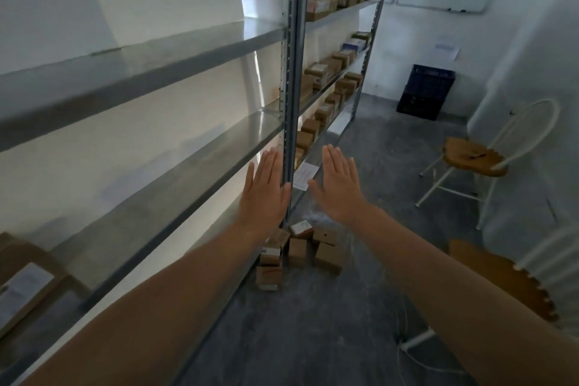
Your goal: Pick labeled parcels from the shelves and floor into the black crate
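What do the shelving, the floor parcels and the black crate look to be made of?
The shelving looks like galvanised steel: dull grey sheen, punched holes along the upright. The floor parcels look like plain brown cardboard, matte, some with white labels. The black crate is probably moulded plastic, given its lattice walls, though too distant to be sure.

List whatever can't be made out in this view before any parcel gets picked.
Black crate: head view, near wall hides the inside; contents unknown.
Floor parcels: head view, left forearm covers part of the pile; count unclear.
Shelf parcels: head view, labels too small and blurred to read.
Box at lower left: head view, cut off by the frame edge.
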A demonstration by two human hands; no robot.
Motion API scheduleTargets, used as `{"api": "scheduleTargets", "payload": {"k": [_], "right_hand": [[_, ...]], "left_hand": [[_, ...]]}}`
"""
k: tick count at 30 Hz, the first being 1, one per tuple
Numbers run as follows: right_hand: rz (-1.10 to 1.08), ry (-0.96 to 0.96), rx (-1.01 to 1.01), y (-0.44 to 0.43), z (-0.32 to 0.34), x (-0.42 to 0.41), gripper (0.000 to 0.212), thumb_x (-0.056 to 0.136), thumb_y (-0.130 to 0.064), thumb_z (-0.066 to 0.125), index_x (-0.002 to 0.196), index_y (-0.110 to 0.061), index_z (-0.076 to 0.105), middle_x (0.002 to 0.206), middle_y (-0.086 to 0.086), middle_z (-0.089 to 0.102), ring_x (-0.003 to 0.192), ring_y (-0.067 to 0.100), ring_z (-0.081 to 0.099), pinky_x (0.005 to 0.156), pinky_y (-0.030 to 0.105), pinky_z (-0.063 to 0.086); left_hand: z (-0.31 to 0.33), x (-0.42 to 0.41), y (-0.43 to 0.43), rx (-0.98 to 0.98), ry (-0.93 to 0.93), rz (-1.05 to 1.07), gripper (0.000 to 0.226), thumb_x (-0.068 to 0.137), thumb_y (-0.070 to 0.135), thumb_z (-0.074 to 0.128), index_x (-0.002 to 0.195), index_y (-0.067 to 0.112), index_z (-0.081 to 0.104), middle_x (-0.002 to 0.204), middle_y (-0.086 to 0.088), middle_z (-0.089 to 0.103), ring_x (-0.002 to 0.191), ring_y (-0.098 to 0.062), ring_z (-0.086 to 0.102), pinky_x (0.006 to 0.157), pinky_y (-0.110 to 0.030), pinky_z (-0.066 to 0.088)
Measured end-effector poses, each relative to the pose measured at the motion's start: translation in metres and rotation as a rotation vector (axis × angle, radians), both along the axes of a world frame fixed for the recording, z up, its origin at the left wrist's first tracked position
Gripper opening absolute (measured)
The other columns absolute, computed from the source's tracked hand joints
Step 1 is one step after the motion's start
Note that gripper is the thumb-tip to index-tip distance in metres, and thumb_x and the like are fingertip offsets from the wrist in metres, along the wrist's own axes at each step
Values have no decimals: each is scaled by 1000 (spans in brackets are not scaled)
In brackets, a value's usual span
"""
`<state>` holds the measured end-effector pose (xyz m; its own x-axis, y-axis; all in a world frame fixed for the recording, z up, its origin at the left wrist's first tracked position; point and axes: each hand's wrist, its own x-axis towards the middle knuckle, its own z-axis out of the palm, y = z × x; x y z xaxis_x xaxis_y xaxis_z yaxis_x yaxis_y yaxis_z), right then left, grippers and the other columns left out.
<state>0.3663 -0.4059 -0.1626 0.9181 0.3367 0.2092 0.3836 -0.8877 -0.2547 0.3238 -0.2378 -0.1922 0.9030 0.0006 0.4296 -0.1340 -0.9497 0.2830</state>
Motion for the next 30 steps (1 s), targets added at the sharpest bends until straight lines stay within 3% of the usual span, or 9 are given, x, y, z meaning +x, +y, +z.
{"api": "scheduleTargets", "payload": {"k": [4, 16, 22, 30], "right_hand": [[-15, 26, 5, -7, -17, 18, 75, 103, -43, 35, 156, -10, -5, 165, 6, -7, 151, 19, -13, 118, 37, -15], [-55, 90, 66, -84, -12, 102, 75, 103, -41, 36, 156, -10, -7, 165, 6, -9, 151, 19, -14, 118, 38, -14], [-41, 86, 85, -128, -16, 138, 76, 103, -41, 37, 156, -9, -8, 165, 7, -10, 151, 20, -14, 120, 41, -13], [-73, 110, 75, -197, -24, 168, 74, 104, -40, 34, 156, -9, -8, 164, 7, -11, 151, 20, -14, 120, 41, -13]], "left_hand": [[-8, 17, 2, 57, 24, -9, 62, 102, 37, 21, 156, 11, 9, 165, -5, 8, 152, -18, 0, 124, -42, 1], [15, 95, -67, 12, 18, 2, 60, 104, 35, 35, 156, 11, 15, 164, -6, 14, 152, -19, 5, 123, -46, 12], [15, 132, -127, 52, 2, -13, 61, 105, 35, 32, 157, 12, 7, 165, -3, 4, 151, -15, -4, 121, -32, -10], [0, 167, -203, 33, -14, -67, 62, 105, 36, 34, 157, 14, 8, 165, -1, 4, 149, -9, -9, 121, -31, -8]]}}
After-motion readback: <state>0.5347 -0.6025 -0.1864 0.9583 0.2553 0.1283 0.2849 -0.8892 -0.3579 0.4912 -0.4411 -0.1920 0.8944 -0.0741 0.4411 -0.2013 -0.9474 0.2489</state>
